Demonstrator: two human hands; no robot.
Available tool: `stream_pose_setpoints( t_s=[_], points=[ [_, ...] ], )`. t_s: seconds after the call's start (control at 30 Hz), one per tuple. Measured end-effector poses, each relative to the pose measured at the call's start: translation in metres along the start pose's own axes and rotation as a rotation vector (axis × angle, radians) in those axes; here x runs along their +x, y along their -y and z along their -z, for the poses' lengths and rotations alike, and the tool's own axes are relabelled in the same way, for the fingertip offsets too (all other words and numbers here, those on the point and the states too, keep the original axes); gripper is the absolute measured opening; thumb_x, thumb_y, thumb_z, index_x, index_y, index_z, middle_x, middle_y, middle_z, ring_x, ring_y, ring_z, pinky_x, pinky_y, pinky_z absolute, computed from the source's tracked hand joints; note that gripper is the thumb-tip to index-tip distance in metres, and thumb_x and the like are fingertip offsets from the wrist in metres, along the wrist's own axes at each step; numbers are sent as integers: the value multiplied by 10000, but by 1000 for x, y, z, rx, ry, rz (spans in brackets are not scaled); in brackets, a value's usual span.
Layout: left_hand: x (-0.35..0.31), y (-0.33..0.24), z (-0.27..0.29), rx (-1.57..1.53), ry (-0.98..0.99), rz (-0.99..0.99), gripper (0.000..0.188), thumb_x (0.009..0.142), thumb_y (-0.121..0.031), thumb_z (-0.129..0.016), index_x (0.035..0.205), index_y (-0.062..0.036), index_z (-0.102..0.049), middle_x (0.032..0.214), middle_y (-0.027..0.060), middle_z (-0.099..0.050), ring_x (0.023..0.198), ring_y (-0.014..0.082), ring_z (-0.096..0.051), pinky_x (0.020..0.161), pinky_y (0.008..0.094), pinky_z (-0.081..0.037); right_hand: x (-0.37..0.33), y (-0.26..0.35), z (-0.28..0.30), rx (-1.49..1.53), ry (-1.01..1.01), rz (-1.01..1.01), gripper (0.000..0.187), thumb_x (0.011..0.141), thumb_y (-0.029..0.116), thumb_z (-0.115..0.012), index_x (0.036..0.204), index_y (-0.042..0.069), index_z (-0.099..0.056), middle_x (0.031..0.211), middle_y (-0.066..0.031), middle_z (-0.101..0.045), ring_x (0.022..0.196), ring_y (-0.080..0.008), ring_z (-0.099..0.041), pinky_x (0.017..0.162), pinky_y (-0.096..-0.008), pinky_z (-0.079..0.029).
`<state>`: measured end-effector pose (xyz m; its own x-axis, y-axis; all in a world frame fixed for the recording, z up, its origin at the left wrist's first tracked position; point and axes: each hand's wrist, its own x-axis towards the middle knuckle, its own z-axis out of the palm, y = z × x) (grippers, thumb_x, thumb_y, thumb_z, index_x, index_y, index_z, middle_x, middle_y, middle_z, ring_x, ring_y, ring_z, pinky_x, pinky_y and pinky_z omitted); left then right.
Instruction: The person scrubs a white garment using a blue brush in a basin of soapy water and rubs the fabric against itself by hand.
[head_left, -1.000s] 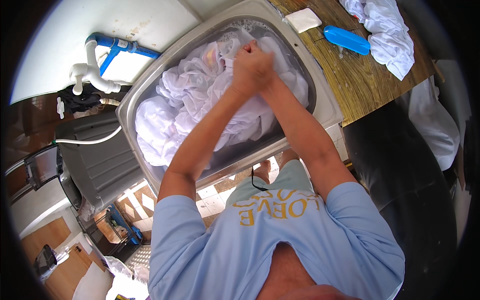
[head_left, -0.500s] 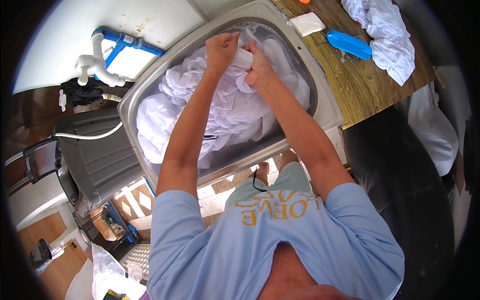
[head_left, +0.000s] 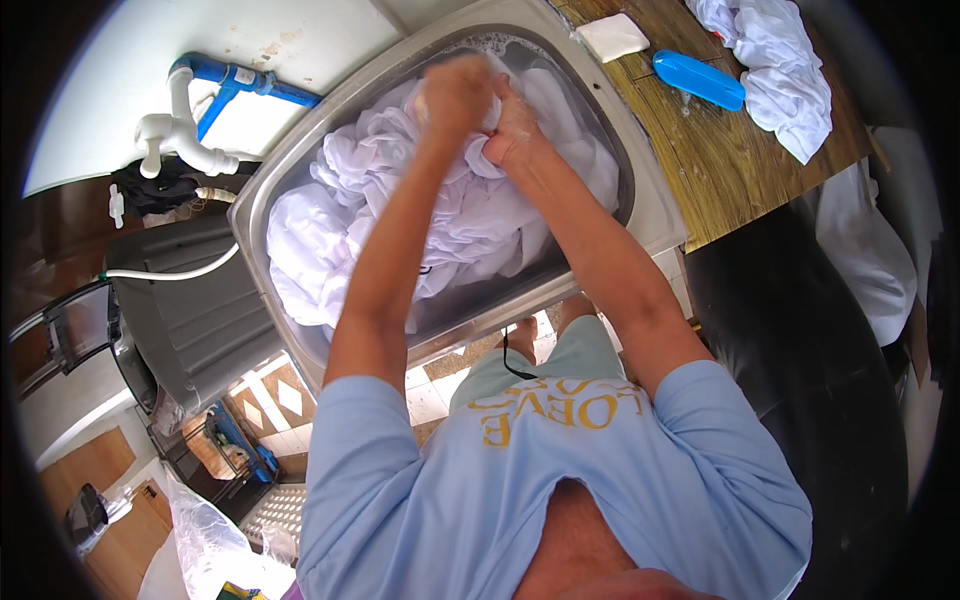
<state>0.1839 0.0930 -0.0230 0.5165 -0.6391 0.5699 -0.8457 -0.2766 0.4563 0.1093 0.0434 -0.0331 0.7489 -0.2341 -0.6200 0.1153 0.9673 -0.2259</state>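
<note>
A heap of wet white cloth point(head_left: 470, 215) fills much of a metal sink basin point(head_left: 655, 195), with water around it. Over the far part of the heap, my right hand point(head_left: 513, 125) is closed around a bunched fold of this cloth. My left hand point(head_left: 458, 95) is blurred by motion, close beside the right one; it looks closed on the same bunch, though its fingertips are hidden. Soapy foam point(head_left: 500, 42) floats at the far end of the basin.
Right of the basin stands a wooden table point(head_left: 700, 180) with a blue scrub brush point(head_left: 698, 80), a whitish block point(head_left: 613, 37) and more white cloth point(head_left: 785, 95). A white faucet point(head_left: 175, 130) on blue pipe is at left, above a grey plastic lid point(head_left: 210, 300).
My left hand has moved right, over the bunched cloth and against my right hand, and is now blurred. My right hand stays nearly in place. The view has shifted slightly.
</note>
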Motion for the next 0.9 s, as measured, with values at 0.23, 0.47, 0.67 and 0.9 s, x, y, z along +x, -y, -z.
stream_pose_setpoints(
  t_s=[0.23, 0.47, 0.67, 0.9],
  points=[
    [1, -33, -12, -165, -1, -150, 48, 735, -104, -634, 764, -68, -646, 681, 158, -604, 643, 324, -599, 611, 352, -470, 54, 15, 50, 232, 816, -28, 373, 939, 483, -429, 1023, 140, -548, 1006, -63, -600, 977, -228, -547, 843, -371, -456],
    [-1, -23, -3, -36, -118, -134, 90, 771, -103, -609, 701, -50, -626, 584, 148, -561, 518, 317, -545, 513, 352, -431, 9, 3, 18, 132, 295, 33, 344, 948, 425, -418, 943, 112, -559, 875, -20, -593, 775, -226, -575, 690, -386, -496],
    [4, 11, 2, -113, -43, 47, 70, 775, -106, -607, 710, -83, -617, 655, 145, -594, 593, 322, -582, 532, 351, -439, 17, -4, 9, -48, -22, 63, 423, 946, 466, -407, 1067, 91, -560, 1019, -55, -593, 942, -201, -568, 792, -379, -486],
    [-6, -33, -20, -160, -145, -282, 156, 792, -105, -635, 659, -30, -603, 571, 151, -535, 491, 267, -510, 499, 317, -405, 56, 13, 58, 186, 742, 50, 367, 955, 435, -419, 1043, 103, -547, 980, -70, -589, 891, -208, -583, 760, -365, -497]
  ],
)
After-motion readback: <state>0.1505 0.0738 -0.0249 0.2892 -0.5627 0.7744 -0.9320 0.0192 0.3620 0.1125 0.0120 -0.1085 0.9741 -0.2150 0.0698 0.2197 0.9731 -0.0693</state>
